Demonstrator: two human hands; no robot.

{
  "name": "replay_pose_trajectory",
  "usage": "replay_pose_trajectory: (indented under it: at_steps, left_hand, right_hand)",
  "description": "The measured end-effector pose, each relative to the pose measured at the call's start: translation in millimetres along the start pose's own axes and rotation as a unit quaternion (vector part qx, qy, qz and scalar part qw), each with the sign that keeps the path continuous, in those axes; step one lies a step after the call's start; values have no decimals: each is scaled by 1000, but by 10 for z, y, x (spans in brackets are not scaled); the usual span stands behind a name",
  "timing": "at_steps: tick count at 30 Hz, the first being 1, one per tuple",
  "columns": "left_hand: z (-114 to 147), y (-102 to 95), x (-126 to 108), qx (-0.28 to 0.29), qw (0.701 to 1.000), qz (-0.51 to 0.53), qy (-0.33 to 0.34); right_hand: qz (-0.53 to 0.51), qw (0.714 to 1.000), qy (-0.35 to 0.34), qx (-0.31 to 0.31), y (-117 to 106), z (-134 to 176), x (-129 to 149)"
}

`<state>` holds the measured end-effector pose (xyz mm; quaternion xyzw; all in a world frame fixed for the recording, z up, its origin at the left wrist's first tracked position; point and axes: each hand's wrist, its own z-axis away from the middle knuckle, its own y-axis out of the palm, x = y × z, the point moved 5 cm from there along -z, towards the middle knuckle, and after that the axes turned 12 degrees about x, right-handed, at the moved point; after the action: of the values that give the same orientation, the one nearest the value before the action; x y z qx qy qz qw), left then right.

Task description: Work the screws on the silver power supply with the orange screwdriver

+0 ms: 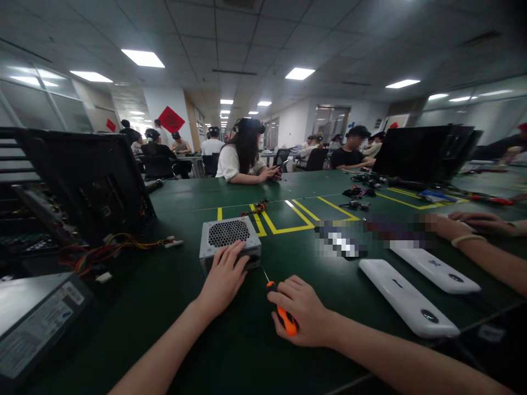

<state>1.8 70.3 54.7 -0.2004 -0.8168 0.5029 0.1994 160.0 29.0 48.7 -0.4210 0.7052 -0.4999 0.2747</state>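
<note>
A grey power supply (230, 232) with a honeycomb grille on top sits on the green table before me. My left hand (222, 274) lies against its near side, fingers stretched out over the front edge and apart. In my right hand (302, 310) is a screwdriver (288, 321) with an orange and black handle, my fingers wrapped round it. Its thin shaft points up and left to the power supply's near right corner. Whether the tip touches a screw is too small to tell. Behind the power supply lies its cable bundle (259, 207).
An open computer case (86, 181) with loose cables stands left, a second power supply (45, 323) nearer. Two white power banks (407, 299) lie right, beside another person's hands (448, 227). A monitor (415, 153) stands back right. A person (245, 153) sits opposite.
</note>
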Motion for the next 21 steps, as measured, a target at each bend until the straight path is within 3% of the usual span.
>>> replay_pose_trajectory:
  at_steps: [4,16,21]
  left_hand:
    - [22,4,-7,-4,1000,2,7]
    - [-73,112,-191,-28,992,-51,-110]
    - [-62,116,-156,-47,993,-48,-98]
  right_hand:
    - [22,1000,-14,-14,-15,27,11]
    - [37,998,31,-33,79,108,54]
    - [27,998,42,-34,43,119,46]
